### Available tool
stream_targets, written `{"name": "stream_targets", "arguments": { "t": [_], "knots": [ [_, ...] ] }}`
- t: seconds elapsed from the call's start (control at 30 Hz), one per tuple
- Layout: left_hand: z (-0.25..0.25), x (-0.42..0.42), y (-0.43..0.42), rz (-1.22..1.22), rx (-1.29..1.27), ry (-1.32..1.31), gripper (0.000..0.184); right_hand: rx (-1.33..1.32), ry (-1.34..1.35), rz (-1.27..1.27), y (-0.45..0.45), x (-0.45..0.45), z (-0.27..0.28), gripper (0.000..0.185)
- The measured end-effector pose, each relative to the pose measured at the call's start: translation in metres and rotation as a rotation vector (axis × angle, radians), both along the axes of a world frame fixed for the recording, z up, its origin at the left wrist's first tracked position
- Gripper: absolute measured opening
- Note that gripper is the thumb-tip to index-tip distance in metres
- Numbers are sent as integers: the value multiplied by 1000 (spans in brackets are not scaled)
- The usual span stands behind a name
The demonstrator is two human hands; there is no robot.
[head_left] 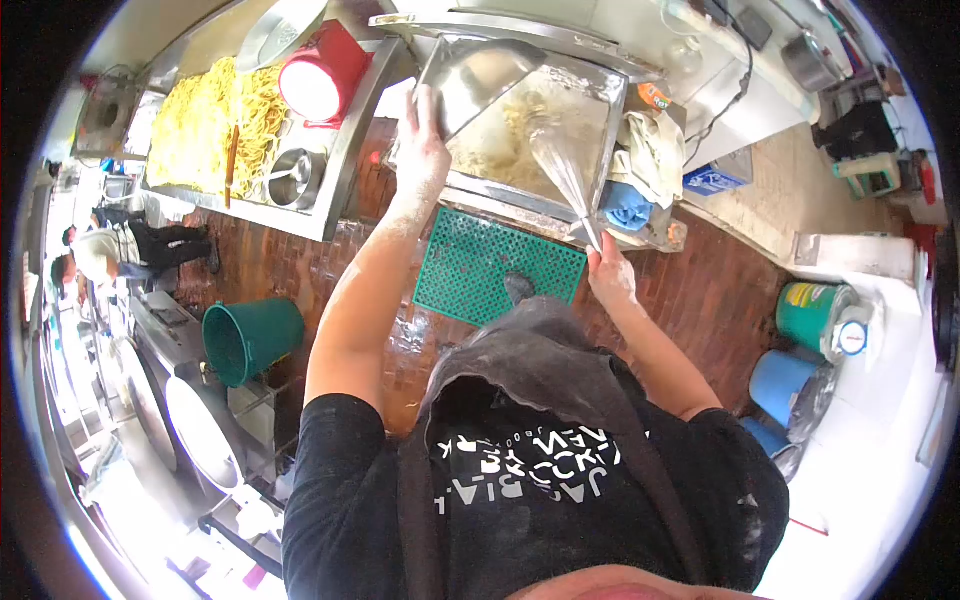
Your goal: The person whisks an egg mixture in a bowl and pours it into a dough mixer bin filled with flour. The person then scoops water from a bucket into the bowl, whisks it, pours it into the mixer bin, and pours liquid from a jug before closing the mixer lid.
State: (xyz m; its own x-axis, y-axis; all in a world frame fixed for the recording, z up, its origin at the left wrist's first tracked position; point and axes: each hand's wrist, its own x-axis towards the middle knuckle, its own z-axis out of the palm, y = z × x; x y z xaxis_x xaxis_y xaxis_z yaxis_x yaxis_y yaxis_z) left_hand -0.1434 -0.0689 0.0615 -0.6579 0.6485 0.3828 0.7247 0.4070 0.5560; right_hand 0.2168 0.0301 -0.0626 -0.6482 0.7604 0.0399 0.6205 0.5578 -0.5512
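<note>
My left hand [426, 140], dusted with flour, grips the near left edge of a shiny metal bowl [488, 78]. The bowl is tipped over the rear left part of a large rectangular metal tray [610, 120]. Pale, floury mixture [490, 145] lies in the tray, with a yellowish lump below the bowl's lip. In my right hand [612, 272] is the handle of a wire whisk [562, 165], fingers closed round it. The whisk's wires point away from me, over the right side of the tray. Flour also marks my right hand.
To the left, noodles [215, 130] fill a tray beside a red container [325, 70] and a small metal pot [295, 178]. Cloths [650, 160] lie right of the tray. A green mat [470, 265] and bin [252, 340] are on the floor. A person [130, 250] stands far left.
</note>
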Motion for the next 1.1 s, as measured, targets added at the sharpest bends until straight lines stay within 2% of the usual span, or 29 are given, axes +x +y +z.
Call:
{"name": "stream_targets", "arguments": {
  "t": [0.07, 0.13, 0.17, 0.23, 0.3, 0.37, 0.4, 0.43, 0.5, 0.53, 0.57, 0.6, 0.63, 0.67, 0.7, 0.73, 0.77, 0.8, 0.83, 0.87, 0.9, 0.93, 0.97, 1.0, 1.03, 1.07, 1.1],
  "knots": [
    [-6, 2, -12, -33, 3, 56, 72, 25, -18, -23, -2, 3, -20, 39],
    [-4, 4, -26, -22, 32, 4, 71, -50, -190, -71, 6, 4, -22, 39],
    [-7, -2, -35, -9, 41, 59, 70, -82, -274, -88, 11, -1, -23, 39],
    [11, 8, -62, 125, 114, -107, 71, -34, -71, -20, 8, -16, 1, 39],
    [-5, -1, -95, 325, 270, -89, 78, -57, 84, 120, -3, -37, 12, 39],
    [-50, -9, -185, 503, 594, -500, 80, -130, -49, 300, -67, -97, 77, 37],
    [-35, 5, -226, 445, 764, -597, 82, -227, 41, 374, -91, -114, 69, 36],
    [-54, 14, -274, 503, 841, -767, 81, -172, 34, 517, -124, -133, 86, 37],
    [-94, 35, -370, 657, 1045, -1091, 77, -18, 60, 781, -180, -164, 61, 39],
    [-75, 62, -418, 838, 1036, -1139, 74, -145, 30, 860, -230, -180, 86, 40],
    [-65, 90, -466, 811, 1171, -1169, 73, -123, -148, 912, -276, -189, 99, 40],
    [-102, 111, -513, 941, 1299, -1051, 73, -228, -12, 1045, -323, -198, 101, 38],
    [-115, 136, -563, 981, 1409, -1037, 75, -260, -57, 1159, -358, -210, 76, 34],
    [-108, 164, -611, 974, 1365, -967, 80, -233, -158, 1245, -406, -213, 78, 34],
    [-102, 190, -648, 1085, 1518, -979, 78, -192, -252, 1303, -451, -217, 82, 33],
    [-92, 213, -688, 1097, 1645, -884, 77, -121, -217, 1567, -496, -227, 68, 31],
    [-82, 232, -720, 1088, 1762, -801, 76, 108, -144, 1841, -533, -234, 56, 28],
    [-80, 246, -754, 1203, 1701, -618, 72, 334, 2, 2083, -571, -242, 45, 25],
    [-125, 265, -800, 1266, 1676, -555, 65, -166, -384, 1747, -627, -234, 73, 26],
    [-118, 281, -833, 1389, 1757, -461, 56, -39, -91, 2018, -663, -239, 70, 29],
    [-63, 289, -854, 1538, 1900, -498, 44, 94, 237, 2254, -696, -244, 68, 32],
    [-82, 312, -904, 1444, 1992, -406, 41, -225, 6, 2118, -734, -236, 102, 34],
    [-40, 316, -930, 1495, 2062, -328, 39, -526, -221, 1942, -767, -230, 135, 36],
    [-35, 330, -972, 1507, 2090, -231, 37, -579, -230, 1940, -794, -232, 146, 36],
    [3, 340, -1000, 1529, 2077, -141, 36, -617, -179, 1961, -815, -235, 153, 35],
    [3, 361, -1045, 1524, 2009, -65, 41, -657, -131, 1979, -834, -238, 158, 35],
    [32, 372, -1070, 1479, 1936, 52, 46, -700, -83, 1993, -851, -243, 161, 35]
  ]
}}
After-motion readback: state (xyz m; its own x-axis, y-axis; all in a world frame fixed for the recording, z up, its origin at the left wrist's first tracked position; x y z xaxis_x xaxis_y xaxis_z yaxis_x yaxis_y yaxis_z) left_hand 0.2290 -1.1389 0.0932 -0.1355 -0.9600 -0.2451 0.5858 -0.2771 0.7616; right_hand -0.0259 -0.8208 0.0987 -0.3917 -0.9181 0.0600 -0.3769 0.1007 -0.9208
